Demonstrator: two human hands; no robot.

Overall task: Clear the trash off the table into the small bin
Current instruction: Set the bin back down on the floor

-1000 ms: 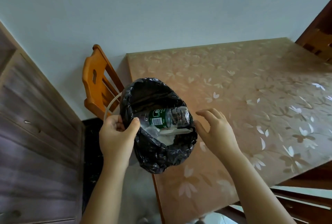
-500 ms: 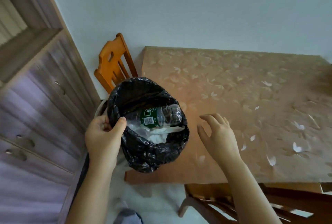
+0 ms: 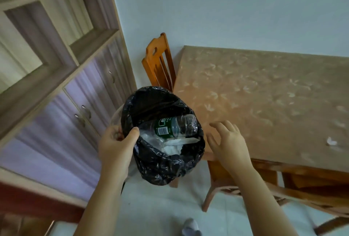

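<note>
- The desk (image 3: pixel 264 94) fills your 2 to 3 o'clock. Most of its patterned top looks bare, apart from one small white scrap (image 3: pixel 331 141) near its edge at 3 o'clock, well away from both hands.
- The cupboard (image 3: pixel 62 103) runs along 9 to 11 o'clock, and a chair (image 3: pixel 157 61) stands at 12 o'clock behind the bin.
- The bin (image 3: pixel 162 160), lined with a black bag, hangs off the desk corner at the centre, above the floor. Keep its mouth level so nothing tips out.
- Your left hand (image 3: pixel 116 146) grips the bin's rim at 9 o'clock, thumb over the bag edge and fingers curled closed on it. Hold that grip firm.
- Your right hand (image 3: pixel 229 142) hovers at 3 o'clock just beside the bin, fingers spread and empty. I judge it should reach for the white scrap; bring the bin closer first.
- Inside the bin lie a plastic bottle (image 3: pixel 173 126) with a green label and some white paper (image 3: pixel 173 146).
</note>
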